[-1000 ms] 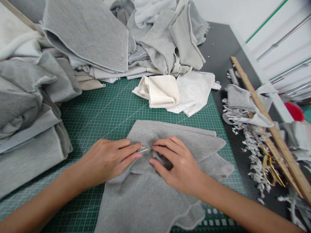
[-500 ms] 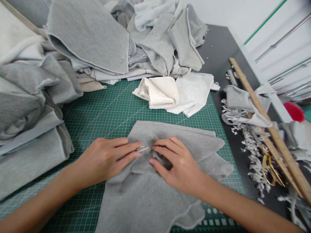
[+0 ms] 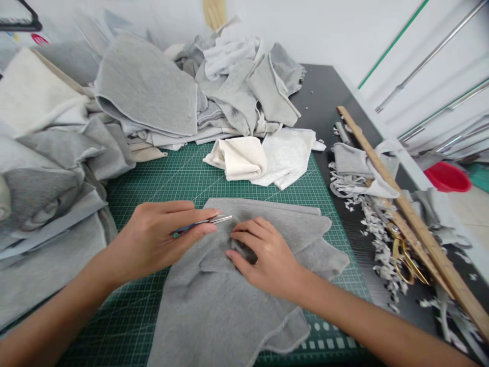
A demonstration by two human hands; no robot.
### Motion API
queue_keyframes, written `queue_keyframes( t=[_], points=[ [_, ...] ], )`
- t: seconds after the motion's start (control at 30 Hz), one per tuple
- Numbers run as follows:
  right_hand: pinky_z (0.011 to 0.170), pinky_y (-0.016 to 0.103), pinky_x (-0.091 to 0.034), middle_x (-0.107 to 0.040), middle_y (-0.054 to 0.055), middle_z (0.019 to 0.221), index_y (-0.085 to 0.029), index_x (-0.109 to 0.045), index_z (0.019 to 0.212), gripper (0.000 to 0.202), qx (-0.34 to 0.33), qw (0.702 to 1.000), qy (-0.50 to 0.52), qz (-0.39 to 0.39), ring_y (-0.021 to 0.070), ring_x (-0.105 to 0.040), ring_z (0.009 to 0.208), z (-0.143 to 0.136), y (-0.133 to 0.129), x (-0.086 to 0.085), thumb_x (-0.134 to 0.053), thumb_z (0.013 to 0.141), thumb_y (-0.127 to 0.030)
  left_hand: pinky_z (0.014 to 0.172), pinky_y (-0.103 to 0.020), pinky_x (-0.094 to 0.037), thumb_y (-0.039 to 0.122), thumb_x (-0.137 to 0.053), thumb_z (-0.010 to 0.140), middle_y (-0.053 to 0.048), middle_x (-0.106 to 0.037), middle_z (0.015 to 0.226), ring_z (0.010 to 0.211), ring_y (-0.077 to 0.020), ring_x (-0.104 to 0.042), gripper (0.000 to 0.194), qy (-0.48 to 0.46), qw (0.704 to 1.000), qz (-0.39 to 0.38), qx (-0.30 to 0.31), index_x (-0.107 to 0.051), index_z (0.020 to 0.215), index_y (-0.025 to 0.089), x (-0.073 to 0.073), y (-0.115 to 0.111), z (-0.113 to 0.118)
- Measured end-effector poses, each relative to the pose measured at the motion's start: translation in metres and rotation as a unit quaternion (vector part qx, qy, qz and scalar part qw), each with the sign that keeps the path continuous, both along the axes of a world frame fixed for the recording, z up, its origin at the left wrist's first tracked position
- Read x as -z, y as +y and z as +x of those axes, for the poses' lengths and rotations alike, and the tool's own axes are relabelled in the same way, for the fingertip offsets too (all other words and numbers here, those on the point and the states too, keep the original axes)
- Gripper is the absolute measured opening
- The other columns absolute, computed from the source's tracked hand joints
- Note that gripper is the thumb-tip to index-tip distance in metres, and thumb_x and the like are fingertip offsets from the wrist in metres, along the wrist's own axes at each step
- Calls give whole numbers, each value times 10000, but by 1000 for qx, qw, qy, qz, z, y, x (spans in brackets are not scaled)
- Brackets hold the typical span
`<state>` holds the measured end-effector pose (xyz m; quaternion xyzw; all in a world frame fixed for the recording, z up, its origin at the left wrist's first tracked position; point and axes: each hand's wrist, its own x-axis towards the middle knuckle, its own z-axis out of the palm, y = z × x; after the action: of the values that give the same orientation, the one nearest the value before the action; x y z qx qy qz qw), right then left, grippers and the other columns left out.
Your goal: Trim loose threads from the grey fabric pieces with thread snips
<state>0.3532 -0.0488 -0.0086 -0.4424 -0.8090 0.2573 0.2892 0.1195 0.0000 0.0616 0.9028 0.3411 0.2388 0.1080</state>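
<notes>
My left hand [image 3: 160, 239] is closed around a pair of thread snips [image 3: 217, 219], their pointed metal blades directed right and a bit of blue handle showing under the fingers. The snips are just above the grey fabric piece [image 3: 225, 306], which lies spread in front of me. On that fabric, my right hand [image 3: 267, 255] has curled fingers gripping a small raised fold. Its fingertips sit close to the tips of the blades. A stitched edge runs along the fabric's lower right side.
A green cutting mat [image 3: 160, 178] lies beneath. Grey fabric heaps [image 3: 148, 86] stand at the back and left, with folded cream cloth [image 3: 244, 158] in front. At right are a wooden ruler [image 3: 405, 204], gold-handled scissors [image 3: 405, 260] and fabric scraps [image 3: 378, 234].
The snips in my left hand have lifted slightly off the fabric, and more of them shows. My right hand keeps its hold on the fold. The view has tilted up.
</notes>
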Motion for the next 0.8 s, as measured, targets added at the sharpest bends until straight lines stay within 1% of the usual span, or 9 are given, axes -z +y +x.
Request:
queue_keyframes(
  t=[0.1,0.2,0.3,0.4,0.5,0.57,0.63,0.73,0.8],
  points=[
    [903,425,-501,-704,80,1083,-146,-715,1037,237,1,1000,-4,5,236,-573,992,0,0,1,-636,918,-335,533,-187,-405,272,-611,954,33,-644,712,546,-58,-518,246,4,1000,16,26,-692,1172,195,-14,11,21],
    [919,413,-490,-709,74,1045,-151,-712,1007,233,6,1000,-4,18,235,-577,1004,0,-1,4,-640,907,-348,545,-195,-401,297,-589,969,32,-643,693,561,-64,-534,216,17,997,40,66,-711,1110,190,-28,24,51],
    [938,403,-475,-709,82,1034,-160,-710,995,247,8,999,-5,35,245,-581,1049,1,-1,8,-641,894,-374,571,-211,-422,334,-556,987,21,-677,714,610,-84,-594,229,38,992,59,107,-728,1054,199,-39,35,91],
    [901,385,-477,-712,92,1015,-162,-713,990,281,8,999,-21,42,248,-596,1035,1,-1,11,-626,890,-410,619,-230,-460,406,-508,1006,5,-712,750,681,-113,-649,310,42,984,64,162,-740,1043,204,-43,41,141],
    [891,379,-481,-718,94,983,-152,-713,966,324,0,998,-36,49,249,-611,1010,2,0,13,-607,890,-449,637,-249,-467,428,-502,1006,-11,-724,768,684,-125,-656,341,26,973,70,219,-750,1022,195,-36,44,197],
    [908,392,-484,-725,103,985,-146,-708,948,350,-9,997,-46,55,261,-616,1019,2,1,13,-591,893,-471,640,-266,-466,413,-506,1005,-27,-730,788,702,-141,-664,336,25,965,78,248,-752,1006,185,-26,43,235],
    [922,403,-487,-732,114,993,-145,-700,947,361,-18,997,-48,63,272,-625,1034,2,3,15,-576,895,-480,608,-275,-449,408,-503,1005,-41,-733,811,731,-167,-677,331,50,959,88,265,-748,1001,185,-13,41,269],
    [945,387,-486,-739,122,998,-133,-688,964,353,-35,995,-34,90,270,-643,1037,2,5,19,-541,902,-448,521,-275,-389,401,-497,1004,-60,-733,859,718,-193,-688,319,115,941,133,289,-728,1003,181,7,37,307],
    [959,372,-482,-740,117,990,-123,-684,969,353,-43,993,-28,107,267,-647,1047,1,7,22,-515,905,-426,477,-281,-353,394,-513,996,-73,-726,897,685,-199,-687,301,157,921,182,306,-703,1041,165,18,35,320]
  ],
)
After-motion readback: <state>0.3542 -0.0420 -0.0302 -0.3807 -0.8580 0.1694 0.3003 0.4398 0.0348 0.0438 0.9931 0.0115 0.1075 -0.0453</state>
